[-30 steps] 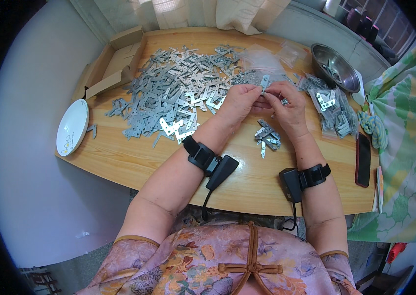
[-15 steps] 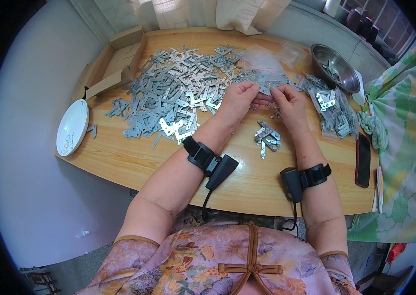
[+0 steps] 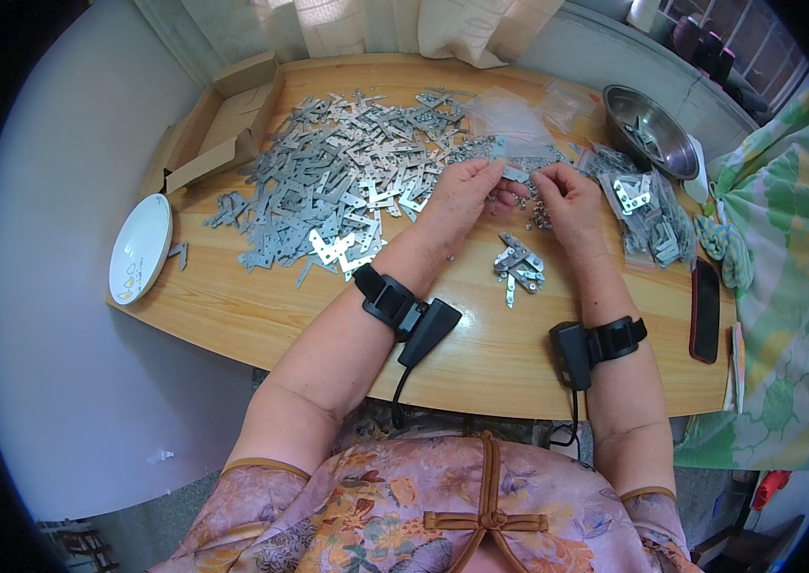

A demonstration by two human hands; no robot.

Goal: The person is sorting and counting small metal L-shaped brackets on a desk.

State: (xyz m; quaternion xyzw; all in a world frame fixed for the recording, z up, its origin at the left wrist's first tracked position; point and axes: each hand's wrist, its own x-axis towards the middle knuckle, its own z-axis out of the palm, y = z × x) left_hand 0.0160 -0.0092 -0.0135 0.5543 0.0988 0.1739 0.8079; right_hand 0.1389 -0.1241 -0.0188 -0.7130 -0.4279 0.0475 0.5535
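My left hand [image 3: 469, 196] pinches a flat metal bracket [image 3: 515, 175] between thumb and fingers, above the far middle of the table. Just to its right, my right hand [image 3: 569, 202] is closed, its fingertips pressed together a little apart from the bracket. Whatever those fingertips hold, if anything, is too small to make out. Beneath and beyond the hands lie many small screws [image 3: 481, 149]. Closer to me, between my forearms, sits a small heap of metal brackets [image 3: 519, 265]. Left of my left hand spreads a large pile of L-shaped metal corner brackets [image 3: 328, 181].
An open cardboard box [image 3: 223, 119] and a white plate [image 3: 142, 246] stand at the left. Clear plastic bags [image 3: 510, 113] lie at the back. On the right are bagged brackets [image 3: 655, 224], a steel bowl [image 3: 651, 132], a striped cloth [image 3: 729, 253] and a phone [image 3: 705, 310].
My right hand has drawn slightly right, away from the bracket that both hands were touching. The bracket has tipped flatter in my left hand, which stays in nearly the same place.
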